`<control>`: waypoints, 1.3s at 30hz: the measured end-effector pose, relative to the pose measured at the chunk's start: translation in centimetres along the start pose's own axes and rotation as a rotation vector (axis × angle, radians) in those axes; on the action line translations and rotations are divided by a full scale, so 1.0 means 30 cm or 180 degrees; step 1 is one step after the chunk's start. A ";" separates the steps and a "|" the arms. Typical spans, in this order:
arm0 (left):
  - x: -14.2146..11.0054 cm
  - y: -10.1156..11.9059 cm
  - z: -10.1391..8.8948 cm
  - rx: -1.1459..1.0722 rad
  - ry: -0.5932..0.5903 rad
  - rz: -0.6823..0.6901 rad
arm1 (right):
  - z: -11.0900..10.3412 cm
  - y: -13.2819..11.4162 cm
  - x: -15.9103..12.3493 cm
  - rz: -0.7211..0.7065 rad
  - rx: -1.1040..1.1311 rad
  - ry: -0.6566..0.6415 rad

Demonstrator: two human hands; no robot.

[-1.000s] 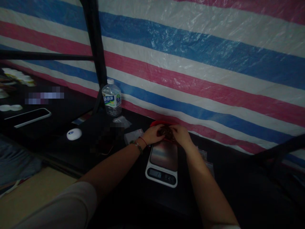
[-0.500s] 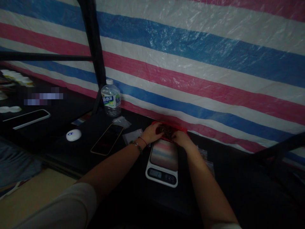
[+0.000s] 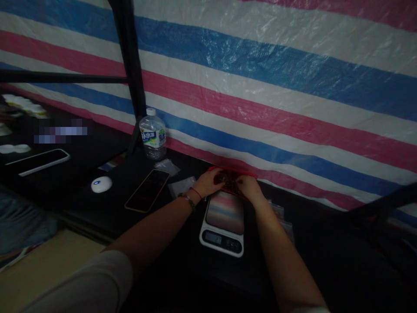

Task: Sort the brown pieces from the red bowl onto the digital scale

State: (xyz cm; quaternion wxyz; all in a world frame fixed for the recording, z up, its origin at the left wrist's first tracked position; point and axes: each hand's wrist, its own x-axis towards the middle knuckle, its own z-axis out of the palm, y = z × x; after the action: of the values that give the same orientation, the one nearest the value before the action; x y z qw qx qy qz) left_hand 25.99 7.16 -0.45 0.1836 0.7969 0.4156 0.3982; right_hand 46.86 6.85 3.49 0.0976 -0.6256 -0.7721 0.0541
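Sheeting [image 3: 267, 87], striped white, blue and red: hung across the back of the work area. Table [image 3: 117, 174], black: extended below the sheeting. Post [image 3: 128, 65], dark: stood at the left, in front of the sheeting. Scale [image 3: 224, 217], white with reflective platform: lay flat on the table, display end nearer the camera; digits too small to read surely. Bottle [image 3: 153, 137], clear, capped: stood upright near the post. Red container [image 3: 251, 176]: sat at the far end of the scale; could not tell whether on or behind the platform. Phone [image 3: 147, 191]: lay screen up, below the bottle. Left hand [image 3: 210, 182]: reached over the container's left end, half curled, thumb and fingers parted; could not confirm any grip. Right hand [image 3: 250, 188]: reached over the right end, fingers bunched; could not confirm any held piece. Clear bag [image 3: 167, 167]: lay beside the bottle. White rounded object [image 3: 101, 184]: rested left of the phone. Brown pieces [image 3: 230, 179]: lay inside the container, between both hands.
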 end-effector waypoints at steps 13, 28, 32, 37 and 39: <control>-0.001 -0.006 -0.001 0.0002 -0.0069 0.0028 | 0.076 -0.002 0.015 -0.0207 -0.0154 -0.0201; -0.008 0.033 -0.007 0.0116 -0.0324 0.0034 | -0.006 -0.115 -0.025 -0.0524 0.1141 0.0907; -0.009 0.037 -0.004 0.0077 -0.0329 0.0048 | -0.015 -0.129 -0.033 -0.0571 0.1109 0.0714; -0.009 0.035 -0.006 0.0081 -0.0307 0.0031 | -0.020 -0.126 -0.031 -0.0636 0.1012 0.0777; -0.008 0.037 -0.009 0.0097 -0.0311 0.0041 | -0.021 -0.121 -0.028 -0.0692 0.0966 0.0807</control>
State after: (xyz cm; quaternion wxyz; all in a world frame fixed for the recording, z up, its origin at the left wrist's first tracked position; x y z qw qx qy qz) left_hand 26.28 6.30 0.30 0.1889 0.8207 0.4071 0.3537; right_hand 43.69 5.24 4.76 0.2922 -0.5186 -0.7996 0.0798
